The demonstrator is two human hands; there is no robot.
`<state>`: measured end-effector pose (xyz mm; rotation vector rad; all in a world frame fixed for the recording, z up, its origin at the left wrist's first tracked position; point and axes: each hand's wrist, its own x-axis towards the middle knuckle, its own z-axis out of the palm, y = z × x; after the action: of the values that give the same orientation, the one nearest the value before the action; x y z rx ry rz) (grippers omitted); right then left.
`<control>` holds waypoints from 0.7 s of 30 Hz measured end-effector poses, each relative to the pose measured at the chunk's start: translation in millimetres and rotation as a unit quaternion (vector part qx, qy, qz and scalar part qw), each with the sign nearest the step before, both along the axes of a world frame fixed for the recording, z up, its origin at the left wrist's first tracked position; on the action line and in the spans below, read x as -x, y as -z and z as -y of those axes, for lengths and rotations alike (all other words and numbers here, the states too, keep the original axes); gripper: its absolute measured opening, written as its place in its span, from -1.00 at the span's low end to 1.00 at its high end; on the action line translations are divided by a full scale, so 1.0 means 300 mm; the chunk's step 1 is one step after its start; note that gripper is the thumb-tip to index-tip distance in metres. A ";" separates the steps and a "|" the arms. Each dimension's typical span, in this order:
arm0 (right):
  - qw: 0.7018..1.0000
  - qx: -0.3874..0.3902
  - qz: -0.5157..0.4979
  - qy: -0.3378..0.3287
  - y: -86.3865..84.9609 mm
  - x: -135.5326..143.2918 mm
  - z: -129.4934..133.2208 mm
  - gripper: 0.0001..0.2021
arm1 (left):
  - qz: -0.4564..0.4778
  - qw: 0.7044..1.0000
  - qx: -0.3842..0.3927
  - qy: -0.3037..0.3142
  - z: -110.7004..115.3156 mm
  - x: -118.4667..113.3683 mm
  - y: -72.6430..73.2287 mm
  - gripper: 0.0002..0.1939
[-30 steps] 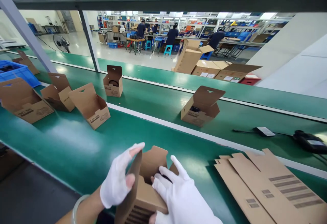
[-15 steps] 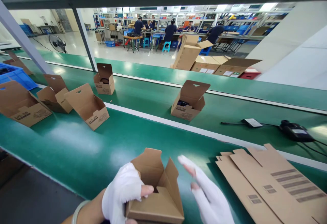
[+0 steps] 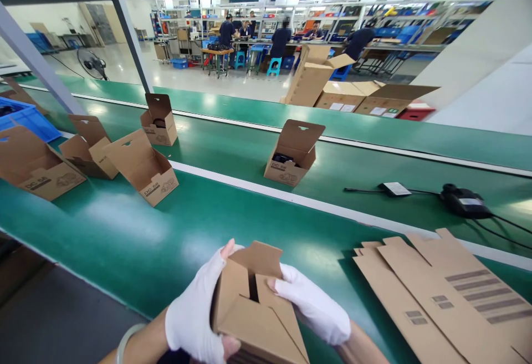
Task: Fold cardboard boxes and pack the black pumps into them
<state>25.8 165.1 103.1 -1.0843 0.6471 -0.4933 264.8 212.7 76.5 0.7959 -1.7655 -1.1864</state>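
Observation:
A brown cardboard box [image 3: 260, 319] is between my hands at the near edge of the green surface, its flaps folded partly inward with a dark slot between them. My left hand [image 3: 198, 306], in a white glove with bare fingertips, grips its left side. On the right side, my right hand [image 3: 311, 303], gloved alike, is closed on the box with the thumb on a side flap. One end flap [image 3: 261, 257] still stands up at the far side. To the right lies a stack of flat cardboard blanks [image 3: 444, 297].
Open printed boxes [image 3: 155, 184] stand at the left near a blue crate [image 3: 29, 120]. Another open box [image 3: 291, 156] with something dark inside sits on the far belt [image 3: 224, 137]. A black device with cables [image 3: 465, 200] lies at the right. People work at benches beyond.
My right hand has moved in from the right and taken hold of the box. The side flaps have folded inward. Boxes on the far belt have shifted left.

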 end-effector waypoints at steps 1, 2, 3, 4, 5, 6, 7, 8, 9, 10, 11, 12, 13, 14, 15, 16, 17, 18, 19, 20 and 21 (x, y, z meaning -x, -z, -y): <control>1.000 0.010 0.007 -0.018 0.007 0.023 0.014 -0.41 | -0.012 1.000 -0.011 0.012 0.003 -0.002 0.008 0.21; 0.999 0.024 0.014 -0.037 0.011 0.044 0.030 -0.40 | -0.016 1.000 -0.018 0.019 0.006 -0.004 0.013 0.21; 0.998 0.042 0.013 -0.053 0.007 0.060 0.047 -0.39 | -0.016 0.999 -0.024 0.023 0.009 -0.006 0.016 0.20; 0.996 0.065 -0.001 -0.064 -0.004 0.069 0.063 -0.37 | -0.015 0.999 -0.027 0.026 0.012 -0.008 0.016 0.18; 0.992 0.093 -0.030 -0.077 -0.023 0.069 0.077 -0.35 | -0.015 0.999 -0.027 0.028 0.014 -0.009 0.014 0.15; 0.985 0.125 -0.071 -0.094 -0.049 0.060 0.089 -0.33 | -0.019 0.999 -0.023 0.033 0.016 -0.009 0.010 0.12; 0.973 0.160 -0.122 -0.116 -0.080 0.043 0.098 -0.34 | -0.024 0.999 -0.017 0.041 0.019 -0.008 0.004 0.09; 0.954 0.197 -0.176 -0.140 -0.114 0.019 0.103 -0.37 | -0.030 0.998 -0.010 0.050 0.021 -0.007 -0.001 0.06; 0.933 0.229 -0.224 -0.164 -0.145 -0.009 0.104 -0.42 | -0.034 0.998 -0.001 0.060 0.023 -0.006 -0.006 0.03; 0.913 0.253 -0.262 -0.184 -0.173 -0.038 0.102 -0.46 | -0.037 0.997 0.008 0.068 0.025 -0.006 -0.009 0.01; 0.897 0.266 -0.294 -0.197 -0.194 -0.068 0.097 -0.50 | -0.041 0.996 0.015 0.074 0.027 -0.004 -0.009 0.00; 0.884 0.271 -0.323 -0.200 -0.207 -0.096 0.090 -0.53 | -0.046 0.996 0.017 0.077 0.029 -0.003 -0.006 0.01; 0.873 0.274 -0.355 -0.192 -0.212 -0.120 0.082 -0.57 | -0.050 0.996 0.016 0.077 0.031 -0.001 -0.001 0.02; 0.860 0.279 -0.388 -0.178 -0.209 -0.140 0.074 -0.62 | -0.051 0.996 0.009 0.075 0.033 0.001 0.005 0.04; 0.844 0.288 -0.422 -0.166 -0.201 -0.155 0.067 -0.65 | -0.052 0.996 0.001 0.071 0.036 0.004 0.012 0.06; 0.825 0.303 -0.452 -0.155 -0.190 -0.163 0.063 -0.67 | -0.052 0.996 -0.006 0.069 0.039 0.006 0.017 0.08; 0.805 0.323 -0.474 -0.150 -0.179 -0.165 0.062 -0.66 | -0.052 0.996 -0.009 0.067 0.043 0.007 0.019 0.08; 0.788 0.348 -0.486 -0.147 -0.169 -0.160 0.063 -0.63 | -0.054 0.996 -0.007 0.064 0.049 0.006 0.017 0.07; 0.776 0.372 -0.488 -0.147 -0.163 -0.148 0.067 -0.60 | -0.057 0.997 -0.003 0.061 0.057 0.002 0.011 0.06; 0.768 0.403 -0.479 -0.137 -0.162 -0.130 0.070 -0.57 | -0.062 0.997 -0.001 0.054 0.068 -0.005 0.000 0.04; 0.759 0.444 -0.465 -0.107 -0.166 -0.109 0.072 -0.56 | -0.066 0.997 -0.005 0.038 0.083 -0.017 -0.015 0.01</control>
<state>58.4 143.6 153.0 -2.3486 1.1814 0.0291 269.7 187.8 80.9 0.6454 -1.6955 -1.2702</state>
